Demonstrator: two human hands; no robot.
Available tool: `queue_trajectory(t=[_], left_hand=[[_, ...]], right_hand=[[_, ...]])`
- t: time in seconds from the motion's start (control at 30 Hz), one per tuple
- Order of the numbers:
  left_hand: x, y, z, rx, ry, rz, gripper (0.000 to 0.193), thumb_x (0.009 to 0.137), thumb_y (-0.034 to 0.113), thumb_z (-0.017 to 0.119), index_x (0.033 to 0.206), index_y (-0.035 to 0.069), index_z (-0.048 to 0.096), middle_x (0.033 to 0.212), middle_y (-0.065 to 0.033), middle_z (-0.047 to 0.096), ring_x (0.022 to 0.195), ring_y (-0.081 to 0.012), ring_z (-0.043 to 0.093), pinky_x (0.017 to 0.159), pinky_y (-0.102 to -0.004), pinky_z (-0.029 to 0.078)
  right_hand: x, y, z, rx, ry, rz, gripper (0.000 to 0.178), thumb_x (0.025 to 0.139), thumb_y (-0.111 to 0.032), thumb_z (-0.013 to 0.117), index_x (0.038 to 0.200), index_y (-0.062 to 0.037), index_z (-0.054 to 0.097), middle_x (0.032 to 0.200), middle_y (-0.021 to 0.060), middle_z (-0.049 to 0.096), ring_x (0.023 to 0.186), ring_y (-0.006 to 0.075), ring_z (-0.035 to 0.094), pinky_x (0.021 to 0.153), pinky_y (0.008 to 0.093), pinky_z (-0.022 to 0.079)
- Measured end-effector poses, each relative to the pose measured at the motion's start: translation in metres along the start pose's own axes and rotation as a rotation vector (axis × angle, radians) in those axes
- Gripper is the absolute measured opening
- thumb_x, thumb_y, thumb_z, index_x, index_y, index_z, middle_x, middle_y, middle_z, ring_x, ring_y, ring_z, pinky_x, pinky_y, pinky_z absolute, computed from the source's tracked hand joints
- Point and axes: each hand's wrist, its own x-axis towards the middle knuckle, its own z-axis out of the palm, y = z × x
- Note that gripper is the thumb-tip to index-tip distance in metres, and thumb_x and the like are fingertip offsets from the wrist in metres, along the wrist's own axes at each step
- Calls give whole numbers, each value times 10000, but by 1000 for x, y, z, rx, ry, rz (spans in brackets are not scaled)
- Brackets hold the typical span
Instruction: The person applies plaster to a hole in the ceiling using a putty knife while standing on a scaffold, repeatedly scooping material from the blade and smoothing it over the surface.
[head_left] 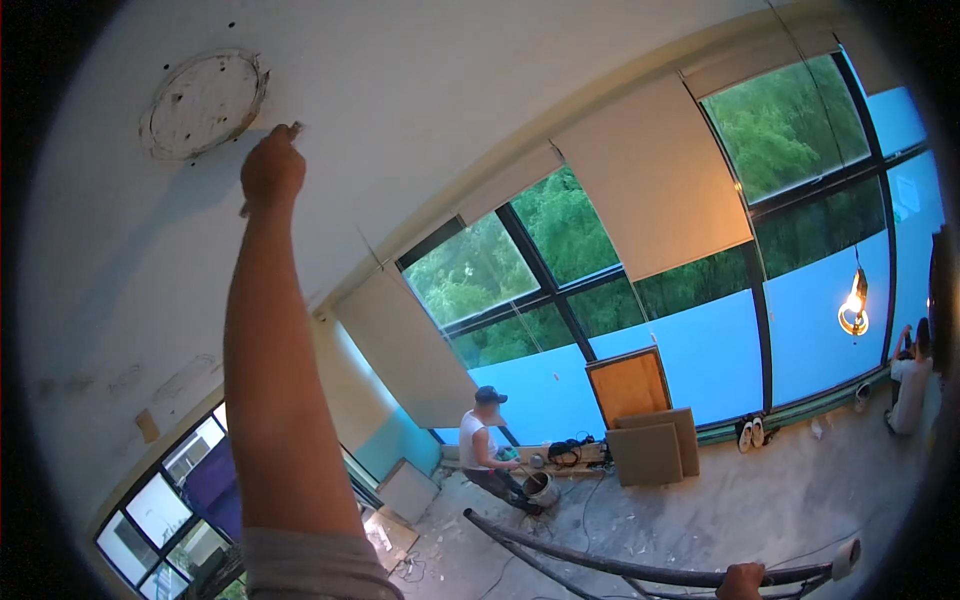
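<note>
My left hand (pixel 272 172) is raised at the end of an outstretched arm, close to the white ceiling (pixel 420 120). Its fingers are closed round a slim hand tool (pixel 297 129); only a bit of it shows past the fist, so its kind is unclear. Beside that hand is a round, rough-edged patch (pixel 205 103) in the ceiling, with small dark holes in and around it. At the lower right my right hand (pixel 741 580) grips a dark metal rail (pixel 640 573), part of a pipe frame cut off by the lower edge.
On the floor below, a person in a cap (pixel 482 440) leans over a bucket (pixel 541 489). Brown boards (pixel 645 455) lean by the windows, near a pair of shoes (pixel 751 433). A lit bulb (pixel 854 310) hangs at right, near another person (pixel 908 385). Cables lie across the floor.
</note>
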Motion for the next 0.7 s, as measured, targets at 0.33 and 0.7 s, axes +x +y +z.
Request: queue_trajectory(t=[0.33,0.7], left_hand=[[5,-65,-60,137,118,37,250,847,180,456,1061,112,565,962,-174,626,905,-365,592,769,-458,468],[32,-50,-90,222,87,121,284,857,164,431,1108,109,552,983,-180,620,910,-377,588,781,-486,463]], right_hand=[[-4,-5,-10,19,-54,56,240,729,-224,540,883,-99,675,904,142,656,882,312,625,766,416,495],[4,3,-10,15,-61,5,252,669,-262,607,837,-92,685,874,143,660,849,296,637,739,393,498]])
